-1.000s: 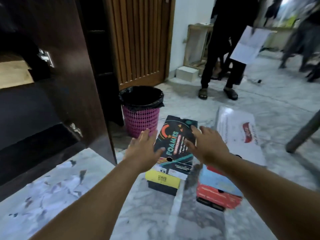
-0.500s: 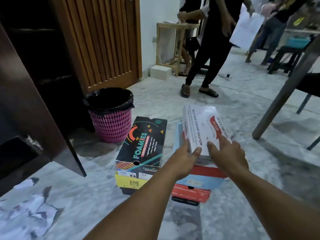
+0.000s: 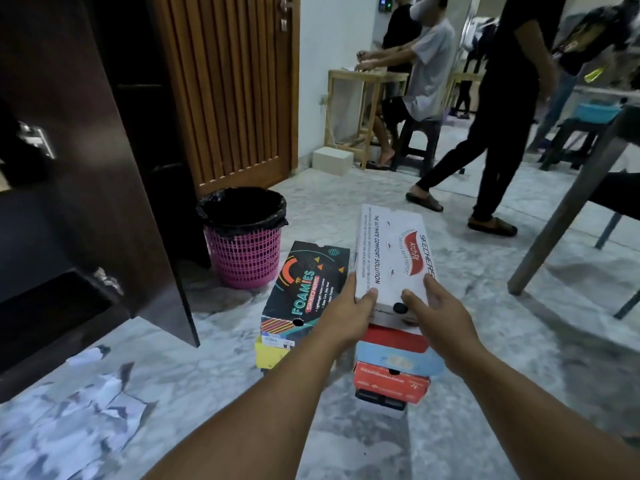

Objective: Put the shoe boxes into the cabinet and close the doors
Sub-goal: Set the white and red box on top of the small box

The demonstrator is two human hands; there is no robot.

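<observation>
While the white shoe box [image 3: 394,258] sits on top of a pile of boxes on the floor, the left hand [image 3: 346,310] holds its near left corner with its thumb curled over the lid. The right hand [image 3: 433,310] touches the near right corner, fingers spread and fairly straight. Just beside it sits the black shoe box [image 3: 304,289] on a yellow box [image 3: 268,355]. The dark cabinet [image 3: 86,168] stands open to the left, near a pink bin [image 3: 244,247].

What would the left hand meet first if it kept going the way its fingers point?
The left hand already touches the white Skechers box at its near left corner. Going straight on, it would slide along that box's left side; beyond looks like bare floor, though depth is unclear.
</observation>
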